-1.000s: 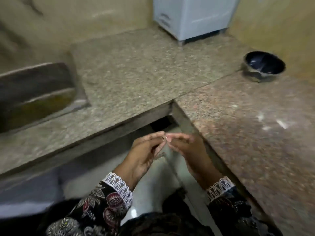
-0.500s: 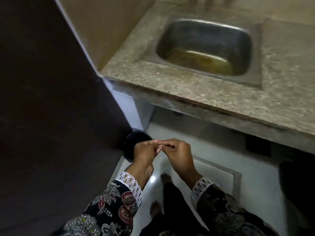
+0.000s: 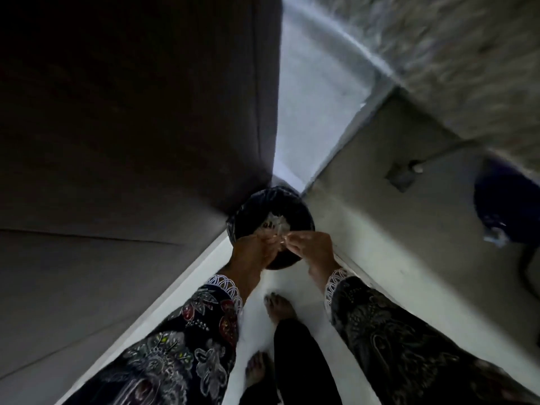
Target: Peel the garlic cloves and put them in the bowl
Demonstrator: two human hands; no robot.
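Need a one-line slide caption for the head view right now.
Both hands, left and right, meet fingertip to fingertip above a black-lined bin on the white floor, papery scraps inside.

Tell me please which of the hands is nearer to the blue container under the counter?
The right hand. It is over the black-lined bin, on the side toward the blue container; the left hand is on the far side, beyond it.

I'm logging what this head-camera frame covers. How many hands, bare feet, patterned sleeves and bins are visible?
Hands: 2, left hand and right hand, both over the bin
Bare feet: 2, one foot ahead of the other foot
Patterned sleeves: 2, left sleeve and right sleeve
Black-lined bins: 1, bin
Total: 7
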